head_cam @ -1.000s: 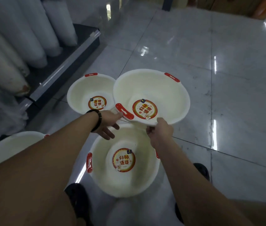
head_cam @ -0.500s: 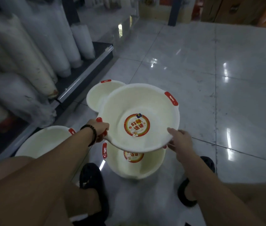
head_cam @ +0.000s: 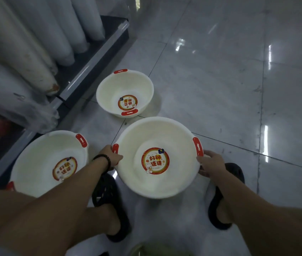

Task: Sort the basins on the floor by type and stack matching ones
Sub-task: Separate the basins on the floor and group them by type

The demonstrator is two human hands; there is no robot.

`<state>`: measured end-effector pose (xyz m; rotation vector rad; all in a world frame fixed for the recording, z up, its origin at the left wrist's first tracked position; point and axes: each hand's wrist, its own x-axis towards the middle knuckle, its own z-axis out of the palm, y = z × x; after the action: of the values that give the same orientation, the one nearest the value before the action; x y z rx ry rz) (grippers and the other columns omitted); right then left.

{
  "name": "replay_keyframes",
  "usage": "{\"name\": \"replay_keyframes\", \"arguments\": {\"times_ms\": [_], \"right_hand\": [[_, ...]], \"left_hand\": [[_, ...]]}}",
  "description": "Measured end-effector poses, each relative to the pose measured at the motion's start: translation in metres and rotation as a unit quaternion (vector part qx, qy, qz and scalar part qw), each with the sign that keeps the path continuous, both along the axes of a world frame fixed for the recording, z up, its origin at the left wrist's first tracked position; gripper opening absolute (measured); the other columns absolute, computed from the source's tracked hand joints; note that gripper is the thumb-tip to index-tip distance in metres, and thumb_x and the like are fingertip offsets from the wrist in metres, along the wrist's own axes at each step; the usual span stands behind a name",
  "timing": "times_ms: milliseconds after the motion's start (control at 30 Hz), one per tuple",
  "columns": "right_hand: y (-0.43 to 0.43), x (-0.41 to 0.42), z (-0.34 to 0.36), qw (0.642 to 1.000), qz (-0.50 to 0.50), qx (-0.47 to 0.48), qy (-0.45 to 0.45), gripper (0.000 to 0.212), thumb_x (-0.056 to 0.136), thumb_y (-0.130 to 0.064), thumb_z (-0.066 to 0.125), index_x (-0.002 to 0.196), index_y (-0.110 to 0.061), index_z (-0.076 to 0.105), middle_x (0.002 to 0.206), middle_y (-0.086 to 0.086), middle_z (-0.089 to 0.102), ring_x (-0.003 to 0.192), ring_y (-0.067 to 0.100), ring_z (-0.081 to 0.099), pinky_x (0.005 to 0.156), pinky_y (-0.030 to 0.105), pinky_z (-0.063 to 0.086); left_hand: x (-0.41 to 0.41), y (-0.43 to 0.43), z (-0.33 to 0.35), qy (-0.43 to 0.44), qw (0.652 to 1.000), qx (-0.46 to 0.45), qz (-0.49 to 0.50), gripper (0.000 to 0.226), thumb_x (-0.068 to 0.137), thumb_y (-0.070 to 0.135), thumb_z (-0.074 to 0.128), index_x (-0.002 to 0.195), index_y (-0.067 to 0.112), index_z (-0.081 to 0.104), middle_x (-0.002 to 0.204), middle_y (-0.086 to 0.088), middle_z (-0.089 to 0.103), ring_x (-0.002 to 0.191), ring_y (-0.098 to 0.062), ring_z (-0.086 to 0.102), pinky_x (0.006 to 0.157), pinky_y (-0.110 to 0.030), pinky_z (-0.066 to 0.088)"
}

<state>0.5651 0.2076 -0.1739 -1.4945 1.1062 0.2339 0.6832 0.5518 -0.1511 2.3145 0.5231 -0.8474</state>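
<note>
Gripping a big basin (head_cam: pixel 157 187) from both sides, the two hands hold it between the person's feet. The left hand (head_cam: pixel 112 157) closes its fingers on the rim at the red handle (head_cam: pixel 115 149) on that side, thumb on top and the rest hidden beneath. A dark bracelet (head_cam: pixel 103 159) circles that wrist. The right hand (head_cam: pixel 211 165) curls its fingers round the opposite rim, just below the other red handle (head_cam: pixel 197 146). A round red and yellow sticker (head_cam: pixel 155 160) lies in the bottom of this basin, midway between the two hands. Whether the basin rests on something or hangs off the floor (head_cam: pixel 220 89) cannot be told.

Just left of the left hand sits a second big basin (head_cam: pixel 35 159) of the same look, its near edge covered by the left forearm. Beyond the fingers, well apart from both, a small basin (head_cam: pixel 109 89) stands alone on the tiles. Black slippers (head_cam: pixel 107 191) show under the arms. Further left, wrapped white stacks (head_cam: pixel 26 43) lean on a dark shelf (head_cam: pixel 91 67).
</note>
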Motion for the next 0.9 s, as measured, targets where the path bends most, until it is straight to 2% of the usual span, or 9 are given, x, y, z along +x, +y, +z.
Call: {"name": "replay_keyframes", "arguments": {"times_ms": [100,267,400,533,600,667,733,833,900], "right_hand": [[-0.001,0.009,-0.021,0.999,0.029,-0.019,0.034,0.058,0.093,-0.012,0.076,0.148,-0.017,0.060,0.124,0.010,0.073,0.105,0.031,0.072,0.087,0.048,0.065],[0.000,0.017,-0.046,0.992,0.076,-0.073,0.075,0.051,0.098,-0.013,0.070,0.147,-0.016,0.060,0.118,0.008,0.072,0.096,0.026,0.072,0.073,0.038,0.064],[0.002,0.020,-0.059,0.984,0.097,-0.122,0.088,0.050,0.100,-0.017,0.068,0.149,-0.018,0.060,0.109,0.001,0.069,0.089,0.021,0.069,0.085,0.045,0.064],[0.003,0.021,-0.060,0.981,0.112,-0.114,0.107,0.051,0.102,-0.016,0.065,0.152,-0.019,0.055,0.110,0.004,0.067,0.089,0.023,0.067,0.074,0.038,0.062],[0.003,0.022,-0.056,0.972,0.151,-0.133,0.123,0.047,0.101,-0.018,0.065,0.147,-0.015,0.057,0.108,0.006,0.067,0.089,0.024,0.067,0.078,0.040,0.062],[0.006,0.029,-0.044,0.951,0.201,-0.175,0.155,0.045,0.098,-0.022,0.068,0.139,-0.008,0.056,0.107,0.009,0.065,0.092,0.026,0.066,0.086,0.044,0.062],[0.013,0.041,-0.028,0.928,0.231,-0.235,0.173,0.051,0.095,-0.027,0.068,0.138,-0.007,0.051,0.117,0.015,0.061,0.100,0.032,0.064,0.088,0.047,0.060],[0.033,0.071,0.006,0.916,0.264,-0.276,0.121,0.047,0.095,-0.026,0.063,0.136,-0.006,0.054,0.128,0.020,0.060,0.113,0.039,0.060,0.088,0.040,0.049],[0.053,0.094,0.026,0.923,0.290,-0.244,0.070,0.040,0.097,-0.025,0.063,0.131,-0.005,0.063,0.118,0.015,0.067,0.108,0.034,0.065,0.084,0.037,0.049]], "left_hand": [[0.004,0.000,-0.031,0.006,0.999,0.027,-0.021,0.043,0.077,0.021,0.078,0.114,0.014,0.056,0.105,-0.008,0.065,0.098,-0.031,0.066,0.091,-0.047,0.059],[0.006,-0.008,-0.057,-0.013,0.997,0.064,-0.026,0.045,0.078,0.015,0.078,0.118,0.012,0.057,0.107,-0.008,0.064,0.095,-0.029,0.062,0.089,-0.040,0.057],[0.011,-0.007,-0.071,0.016,0.993,0.094,-0.066,0.045,0.080,0.022,0.075,0.121,0.011,0.058,0.115,-0.010,0.064,0.094,-0.026,0.055,0.081,-0.030,0.045],[0.013,-0.006,-0.068,0.041,0.991,0.097,-0.081,0.046,0.079,0.019,0.074,0.122,0.012,0.057,0.114,-0.007,0.064,0.093,-0.025,0.056,0.082,-0.031,0.046],[0.011,-0.005,-0.062,0.062,0.990,0.091,-0.086,0.057,0.080,0.016,0.074,0.132,0.013,0.050,0.115,-0.006,0.060,0.099,-0.025,0.056,0.088,-0.034,0.049],[0.011,-0.006,-0.048,0.078,0.988,0.084,-0.098,0.070,0.081,0.019,0.075,0.142,0.013,0.041,0.124,-0.009,0.058,0.106,-0.028,0.057,0.097,-0.040,0.051],[0.017,-0.007,-0.021,0.095,0.982,0.079,-0.143,0.068,0.087,0.028,0.074,0.144,0.012,0.041,0.131,-0.011,0.058,0.106,-0.026,0.056,0.095,-0.039,0.051],[0.039,-0.008,0.043,0.144,0.959,0.073,-0.231,0.056,0.098,0.045,0.062,0.146,0.019,0.050,0.136,-0.009,0.060,0.107,-0.025,0.065,0.095,-0.043,0.057],[0.050,-0.007,0.092,0.133,0.944,0.085,-0.290,0.053,0.100,0.049,0.057,0.147,0.024,0.051,0.139,-0.006,0.060,0.110,-0.025,0.066,0.096,-0.046,0.057]]}}
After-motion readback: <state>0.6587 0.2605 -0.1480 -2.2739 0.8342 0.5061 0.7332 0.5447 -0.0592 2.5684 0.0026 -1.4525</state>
